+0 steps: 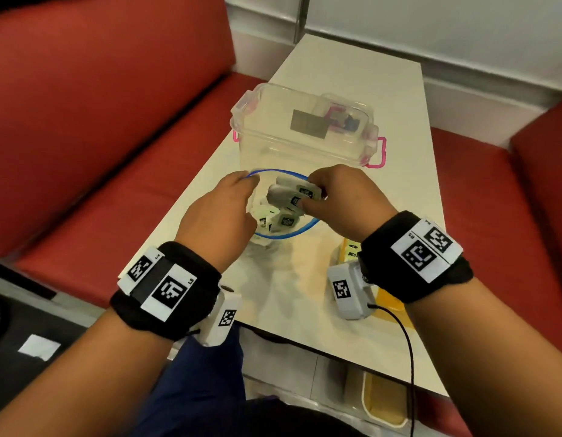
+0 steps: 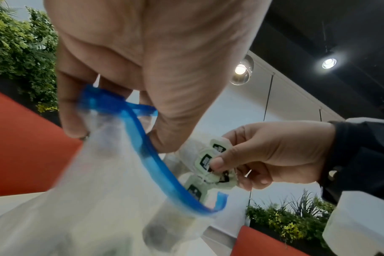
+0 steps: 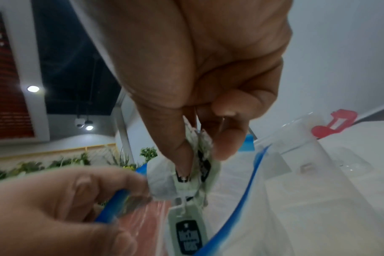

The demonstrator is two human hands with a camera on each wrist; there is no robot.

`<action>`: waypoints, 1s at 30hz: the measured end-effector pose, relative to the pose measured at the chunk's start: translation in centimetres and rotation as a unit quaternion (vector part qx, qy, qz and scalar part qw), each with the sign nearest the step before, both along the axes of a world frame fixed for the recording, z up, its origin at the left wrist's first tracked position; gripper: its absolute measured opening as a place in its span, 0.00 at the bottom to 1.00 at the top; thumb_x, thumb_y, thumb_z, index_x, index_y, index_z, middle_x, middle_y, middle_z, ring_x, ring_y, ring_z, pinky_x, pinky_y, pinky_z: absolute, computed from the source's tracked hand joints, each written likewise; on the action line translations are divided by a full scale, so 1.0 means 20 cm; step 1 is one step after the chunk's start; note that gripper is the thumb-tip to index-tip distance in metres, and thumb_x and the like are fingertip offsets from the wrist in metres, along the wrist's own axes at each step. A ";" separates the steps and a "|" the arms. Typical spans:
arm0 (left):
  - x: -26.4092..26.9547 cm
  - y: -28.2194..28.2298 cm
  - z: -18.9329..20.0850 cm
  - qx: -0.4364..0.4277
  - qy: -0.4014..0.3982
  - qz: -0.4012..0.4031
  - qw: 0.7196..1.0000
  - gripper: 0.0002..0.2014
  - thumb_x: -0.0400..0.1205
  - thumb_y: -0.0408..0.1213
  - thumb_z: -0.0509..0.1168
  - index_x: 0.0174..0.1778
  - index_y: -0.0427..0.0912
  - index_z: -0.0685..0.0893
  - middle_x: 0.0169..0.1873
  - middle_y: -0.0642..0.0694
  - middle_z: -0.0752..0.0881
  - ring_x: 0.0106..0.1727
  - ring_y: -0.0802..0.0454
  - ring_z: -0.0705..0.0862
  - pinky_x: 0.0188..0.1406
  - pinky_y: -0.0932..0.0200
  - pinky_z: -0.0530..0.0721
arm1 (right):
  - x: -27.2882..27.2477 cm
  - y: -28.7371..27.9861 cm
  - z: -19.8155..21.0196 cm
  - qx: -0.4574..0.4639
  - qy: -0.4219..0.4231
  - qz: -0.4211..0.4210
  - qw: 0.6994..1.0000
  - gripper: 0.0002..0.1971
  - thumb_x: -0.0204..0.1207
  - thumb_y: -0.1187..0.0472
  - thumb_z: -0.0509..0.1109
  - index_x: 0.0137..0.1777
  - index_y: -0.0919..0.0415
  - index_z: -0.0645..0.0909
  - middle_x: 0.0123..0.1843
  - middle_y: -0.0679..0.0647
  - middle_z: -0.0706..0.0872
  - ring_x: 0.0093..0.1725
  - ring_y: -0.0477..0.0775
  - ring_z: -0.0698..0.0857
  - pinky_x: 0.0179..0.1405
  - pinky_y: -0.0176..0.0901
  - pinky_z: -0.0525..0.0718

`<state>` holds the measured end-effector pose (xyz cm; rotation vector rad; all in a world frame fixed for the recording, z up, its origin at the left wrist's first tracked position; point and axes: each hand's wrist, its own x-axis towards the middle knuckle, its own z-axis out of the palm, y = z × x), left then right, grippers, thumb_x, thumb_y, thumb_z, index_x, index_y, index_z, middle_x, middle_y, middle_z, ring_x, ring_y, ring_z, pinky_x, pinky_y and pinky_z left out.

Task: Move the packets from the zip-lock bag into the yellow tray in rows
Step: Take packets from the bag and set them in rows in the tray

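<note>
red sofa beside a cream table, white wall, ceiling spotlights.

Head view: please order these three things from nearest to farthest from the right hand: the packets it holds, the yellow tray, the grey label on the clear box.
1. Packets, pinched in the right hand.
2. Yellow tray, under its wrist.
3. Grey label, beyond, on the clear box.

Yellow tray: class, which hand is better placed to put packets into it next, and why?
Right. The right hand already pinches several pale green packets; the yellow tray lies beneath its wrist. The left hand holds the clear blue-rimmed zip-lock bag.
</note>
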<state>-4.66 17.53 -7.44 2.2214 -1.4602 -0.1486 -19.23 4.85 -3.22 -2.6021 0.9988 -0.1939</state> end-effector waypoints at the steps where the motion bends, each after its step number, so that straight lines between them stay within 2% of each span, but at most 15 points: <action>1: -0.01 0.00 0.00 0.002 -0.012 0.001 1.000 0.28 0.77 0.32 0.64 0.75 0.49 0.75 0.79 0.50 0.69 0.64 0.42 0.81 0.57 0.48 0.81 | -0.02 -0.01 0.02 0.022 -0.015 0.000 1.000 0.09 0.73 0.54 0.71 0.34 0.54 0.77 0.29 0.50 0.78 0.35 0.58 0.80 0.33 0.49 0.77; 4: -0.04 -0.02 0.03 -0.059 -0.020 0.005 0.998 0.16 0.79 0.35 0.62 0.63 0.46 0.83 0.76 0.46 0.72 0.69 0.38 0.75 0.62 0.43 0.78 | -0.10 -0.02 0.10 0.043 -0.045 -0.006 0.998 0.09 0.72 0.54 0.73 0.38 0.59 0.83 0.34 0.58 0.86 0.35 0.59 0.85 0.38 0.55 0.85; 7: -0.09 -0.05 0.09 -0.204 0.017 -0.031 0.978 0.15 0.80 0.37 0.53 0.53 0.40 0.84 0.63 0.43 0.80 0.64 0.44 0.77 0.62 0.53 0.73 | -0.17 -0.03 0.19 0.051 -0.057 -0.005 0.997 0.10 0.71 0.54 0.75 0.41 0.61 0.85 0.34 0.59 0.88 0.32 0.57 0.87 0.36 0.54 0.86; 10: -0.15 -0.09 0.13 -0.273 0.144 -0.096 0.946 0.14 0.84 0.38 0.54 0.58 0.39 0.81 0.58 0.44 0.82 0.57 0.64 0.78 0.58 0.68 0.73 | -0.25 -0.02 0.31 0.068 -0.076 -0.001 0.995 0.07 0.72 0.55 0.76 0.41 0.59 0.86 0.31 0.55 0.89 0.28 0.52 0.87 0.31 0.44 0.84; 11: -0.18 -0.11 0.14 -0.265 0.211 -0.112 0.934 0.16 0.85 0.44 0.53 0.61 0.41 0.80 0.59 0.46 0.82 0.57 0.65 0.79 0.59 0.67 0.75 | -0.28 -0.02 0.34 0.076 -0.081 0.002 0.994 0.07 0.72 0.56 0.76 0.42 0.59 0.87 0.32 0.56 0.89 0.28 0.52 0.86 0.29 0.41 0.83; 12: -0.21 -0.12 0.14 -0.252 0.287 -0.124 0.916 0.20 0.85 0.52 0.52 0.63 0.43 0.79 0.59 0.47 0.83 0.59 0.60 0.81 0.60 0.62 0.78 | -0.31 -0.02 0.38 0.085 -0.083 0.007 0.993 0.07 0.72 0.56 0.77 0.44 0.60 0.88 0.32 0.56 0.90 0.27 0.51 0.85 0.28 0.38 0.81; 14: -0.28 -0.16 0.15 -0.209 0.465 -0.126 0.851 0.30 0.82 0.64 0.47 0.64 0.47 0.79 0.60 0.47 0.85 0.60 0.50 0.84 0.61 0.49 0.81 | -0.37 -0.01 0.44 0.111 -0.074 0.023 0.991 0.07 0.72 0.55 0.77 0.45 0.58 0.88 0.31 0.53 0.90 0.25 0.44 0.82 0.24 0.31 0.78; 16: -0.33 -0.20 0.17 -0.129 0.635 -0.138 0.749 0.37 0.80 0.70 0.42 0.68 0.45 0.79 0.62 0.45 0.87 0.62 0.45 0.86 0.63 0.41 0.82 | -0.41 -0.01 0.47 0.142 -0.045 0.045 0.988 0.07 0.72 0.55 0.77 0.45 0.57 0.89 0.30 0.50 0.89 0.24 0.42 0.81 0.25 0.29 0.77; 18: -0.37 -0.22 0.19 -0.035 0.719 -0.168 0.674 0.41 0.78 0.72 0.42 0.70 0.45 0.80 0.61 0.43 0.87 0.61 0.44 0.87 0.57 0.42 0.84 | -0.44 -0.02 0.45 0.167 -0.007 0.059 0.984 0.07 0.72 0.55 0.77 0.46 0.57 0.89 0.30 0.50 0.89 0.24 0.42 0.80 0.25 0.29 0.75; 20: -0.42 -0.23 0.18 0.029 0.743 -0.195 0.640 0.39 0.73 0.72 0.49 0.65 0.46 0.85 0.56 0.42 0.89 0.55 0.43 0.88 0.49 0.45 0.87 | -0.46 -0.04 0.40 0.177 0.024 0.062 0.982 0.07 0.72 0.55 0.77 0.46 0.57 0.88 0.34 0.54 0.90 0.26 0.46 0.81 0.28 0.35 0.78; 22: -0.45 -0.24 0.16 0.054 0.734 -0.216 0.642 0.30 0.75 0.67 0.57 0.59 0.49 0.88 0.54 0.41 0.90 0.52 0.42 0.89 0.48 0.45 0.88 | -0.46 -0.08 0.34 0.173 0.041 0.049 0.983 0.07 0.72 0.55 0.77 0.45 0.57 0.87 0.34 0.54 0.90 0.26 0.45 0.81 0.28 0.34 0.78; 24: -0.48 -0.26 0.12 0.075 0.703 -0.221 0.672 0.22 0.77 0.58 0.61 0.61 0.51 0.86 0.56 0.41 0.90 0.53 0.41 0.89 0.52 0.42 0.88 | -0.48 -0.11 0.28 0.157 0.045 0.031 0.986 0.06 0.72 0.56 0.76 0.43 0.58 0.87 0.30 0.51 0.88 0.24 0.43 0.80 0.24 0.30 0.75; 26: -0.51 -0.28 0.08 0.083 0.675 -0.211 0.702 0.19 0.81 0.51 0.64 0.66 0.48 0.82 0.58 0.41 0.89 0.54 0.41 0.89 0.55 0.39 0.87 | -0.49 -0.13 0.22 0.143 0.041 0.016 0.989 0.06 0.72 0.56 0.75 0.42 0.59 0.86 0.28 0.49 0.86 0.22 0.41 0.80 0.22 0.28 0.75; 28: -0.54 -0.31 0.04 0.076 0.670 -0.194 0.712 0.16 0.84 0.46 0.63 0.66 0.47 0.80 0.56 0.43 0.90 0.50 0.43 0.90 0.50 0.41 0.89 | -0.51 -0.15 0.16 0.141 0.024 -0.006 0.990 0.07 0.73 0.56 0.75 0.42 0.60 0.86 0.26 0.47 0.85 0.21 0.39 0.79 0.20 0.27 0.74; 30: -0.56 -0.34 0.01 0.061 0.679 -0.173 0.711 0.12 0.86 0.43 0.61 0.63 0.48 0.81 0.50 0.45 0.91 0.40 0.49 0.90 0.38 0.49 0.91 | -0.53 -0.16 0.10 0.152 -0.008 -0.032 0.988 0.08 0.73 0.56 0.75 0.41 0.60 0.86 0.23 0.46 0.82 0.19 0.38 0.78 0.18 0.27 0.73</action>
